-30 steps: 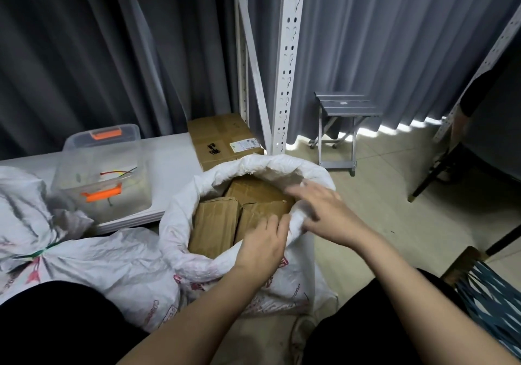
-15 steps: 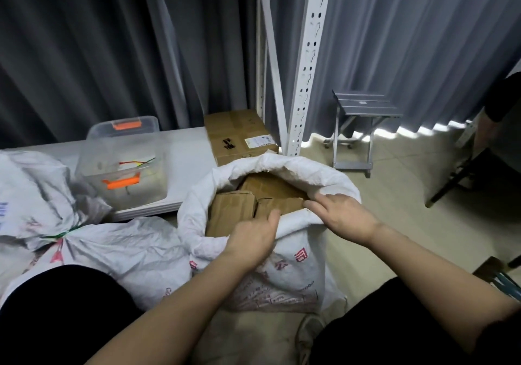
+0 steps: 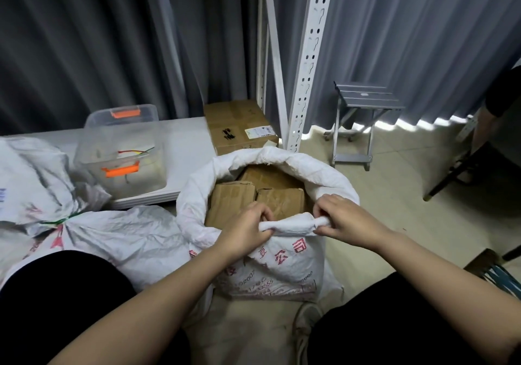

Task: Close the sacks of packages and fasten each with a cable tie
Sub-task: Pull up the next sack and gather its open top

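A white woven sack (image 3: pixel 282 263) with red print stands open on the floor between my knees, its rim rolled down. Brown cardboard packages (image 3: pixel 234 201) fill it to the top. My left hand (image 3: pixel 245 229) grips the near rolled rim with curled fingers. My right hand (image 3: pixel 344 220) grips the same rim a little to the right. A second white sack (image 3: pixel 118 232) lies at the left, its neck tied with a green cable tie (image 3: pixel 60 220). Coloured cable ties (image 3: pixel 135 151) lie inside a clear plastic bin (image 3: pixel 121 161) with orange latches.
The bin sits on a low white table (image 3: pixel 186 144). A cardboard box (image 3: pixel 239 127) stands behind the sack beside a white perforated shelf post (image 3: pixel 307 62). A grey folding stool (image 3: pixel 363 122) is at the right, and another person's arm (image 3: pixel 490 116) at the far right.
Both hands moved from the sack's mouth onto its near rolled rim and closed round it. The rim is pulled up between them. The camera tilted slightly.
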